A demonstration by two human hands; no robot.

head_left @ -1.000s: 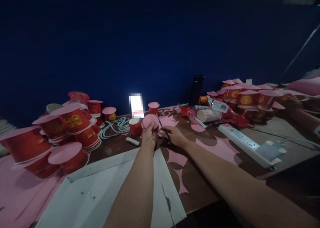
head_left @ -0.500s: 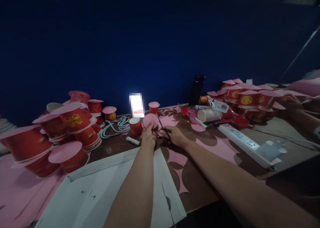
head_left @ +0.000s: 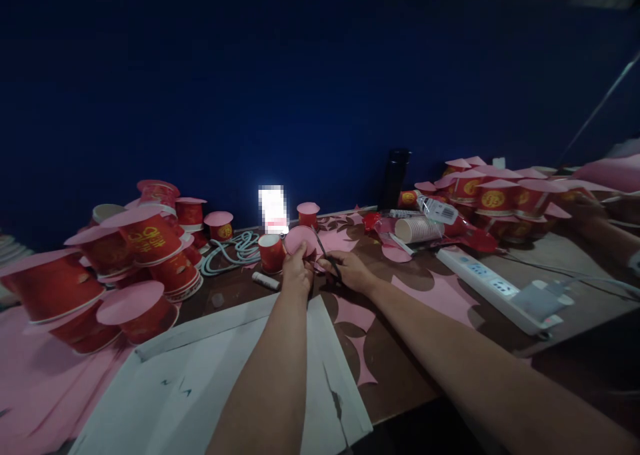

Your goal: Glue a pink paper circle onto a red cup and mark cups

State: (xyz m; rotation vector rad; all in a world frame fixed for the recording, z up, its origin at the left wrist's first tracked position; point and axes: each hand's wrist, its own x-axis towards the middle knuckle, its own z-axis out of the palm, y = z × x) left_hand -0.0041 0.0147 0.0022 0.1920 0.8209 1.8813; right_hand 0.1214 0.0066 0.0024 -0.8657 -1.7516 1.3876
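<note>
pink disc [head_left: 301, 234]; cup [head_left: 153, 236] w/ gold chars

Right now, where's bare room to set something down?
The white board left of your left forearm, and brown tabletop between the front pink scrap and your right forearm. Crowded: far left, with stacked red cups, and beside your left hand, with the open cup and white tube.

The disc [head_left: 300, 235] is pink, the scissors [head_left: 322, 246] dark.

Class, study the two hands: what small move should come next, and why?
Probably a short snip along the edge: the left hand pinches the pink paper disc, and the right hand holds scissors beside its rim.
</note>
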